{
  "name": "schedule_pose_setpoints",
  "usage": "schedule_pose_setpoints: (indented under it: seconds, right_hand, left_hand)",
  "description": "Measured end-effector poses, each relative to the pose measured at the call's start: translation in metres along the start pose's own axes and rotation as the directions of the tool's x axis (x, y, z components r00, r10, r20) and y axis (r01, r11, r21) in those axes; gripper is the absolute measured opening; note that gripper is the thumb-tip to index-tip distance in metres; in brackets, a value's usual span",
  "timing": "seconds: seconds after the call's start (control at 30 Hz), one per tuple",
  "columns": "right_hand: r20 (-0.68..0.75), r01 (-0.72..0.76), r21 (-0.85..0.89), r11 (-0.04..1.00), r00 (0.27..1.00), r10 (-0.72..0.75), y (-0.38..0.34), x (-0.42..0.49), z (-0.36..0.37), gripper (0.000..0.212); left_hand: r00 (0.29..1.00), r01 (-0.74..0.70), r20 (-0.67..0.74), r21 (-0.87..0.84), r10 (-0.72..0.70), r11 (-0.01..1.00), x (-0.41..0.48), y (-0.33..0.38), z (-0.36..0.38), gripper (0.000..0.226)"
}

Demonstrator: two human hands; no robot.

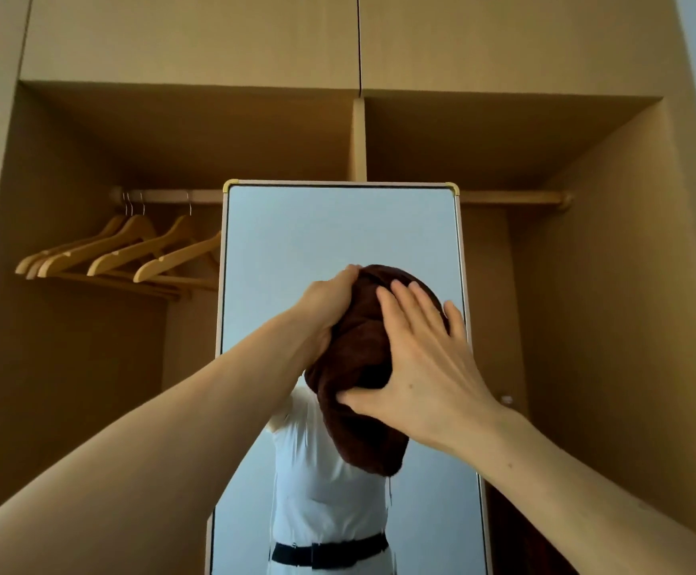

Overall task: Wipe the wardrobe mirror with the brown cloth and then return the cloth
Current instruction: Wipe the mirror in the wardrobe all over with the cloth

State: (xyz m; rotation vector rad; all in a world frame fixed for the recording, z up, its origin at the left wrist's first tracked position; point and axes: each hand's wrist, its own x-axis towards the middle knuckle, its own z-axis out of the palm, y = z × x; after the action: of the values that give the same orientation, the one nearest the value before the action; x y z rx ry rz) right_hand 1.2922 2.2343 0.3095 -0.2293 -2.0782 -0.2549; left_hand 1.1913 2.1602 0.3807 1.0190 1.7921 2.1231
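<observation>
- Wooden wardrobe (587, 284) stands open across the whole view; hangers (122, 251) on the rail (512, 197), well left of the fingers.
- Mirror (338, 226) stands in the middle, w/ the brown cloth (363, 342) bunched up against the glass.
- left hand (325, 309): fingers (348, 272) curled round the cloth's top-left edge, clamped on it.
- right hand (425, 367): fingers (417, 302) straight and spread apart, flat on the cloth. The thumb stretches across its lower part, and a tail of cloth hangs below the thumb.
- Step, as I judge it: the wiping stage, not the return.
- Next move prob. needs steady palm pressure and sweeps out to both frame edges, above and below the fingers, w/o the bundle slipping loose.
- Hidden or unclear:
  - glass under the cloth is covered, so contact can't be confirmed
  - left fingertips are tucked behind the cloth
  - mirror bottom is cut off
  - no sign of where the cloth goes back
  - any streaks or dirt are too faint to make out, so can't tell how much glass is done
</observation>
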Motion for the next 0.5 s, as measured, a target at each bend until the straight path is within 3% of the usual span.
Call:
schedule_pose_setpoints:
  seconds: [0.07,0.13,0.2,0.3,0.37,0.43,0.5]
  right_hand:
    - [-0.016,-0.015,0.185,0.983,1.000,0.018,-0.002,-0.007,0.002,0.109]
    - [0.026,-0.068,0.417,0.906,0.998,0.063,-0.004,-0.012,0.000,0.102]
    - [0.072,-0.135,0.521,0.843,0.991,0.114,0.002,-0.005,-0.001,0.087]
    - [0.031,-0.181,0.607,0.774,0.978,0.204,0.020,0.015,-0.005,0.032]
    - [-0.045,-0.213,0.680,0.702,0.943,0.329,0.034,0.028,-0.012,0.007]
    - [-0.035,-0.253,0.773,0.582,0.898,0.438,0.042,0.038,-0.018,0.009]
    - [0.022,-0.301,0.772,0.560,0.893,0.449,0.048,0.047,-0.018,0.012]
  left_hand:
    - [0.998,0.003,-0.058,-0.091,-0.008,0.996,0.004,0.003,-0.003,0.033]
    - [0.999,0.039,-0.028,-0.123,-0.043,0.992,0.005,0.002,-0.006,0.029]
    - [0.999,0.054,0.015,-0.088,-0.052,0.995,0.005,-0.002,-0.008,0.030]
    - [0.996,-0.032,-0.076,0.163,0.044,0.986,0.010,-0.009,-0.015,0.035]
    - [0.988,-0.088,-0.085,0.377,0.129,0.922,0.010,-0.011,-0.023,0.036]
    - [0.986,-0.126,-0.041,0.451,0.161,0.884,0.008,-0.010,-0.029,0.036]
    - [0.988,-0.149,0.014,0.370,0.155,0.917,0.004,-0.006,-0.031,0.043]
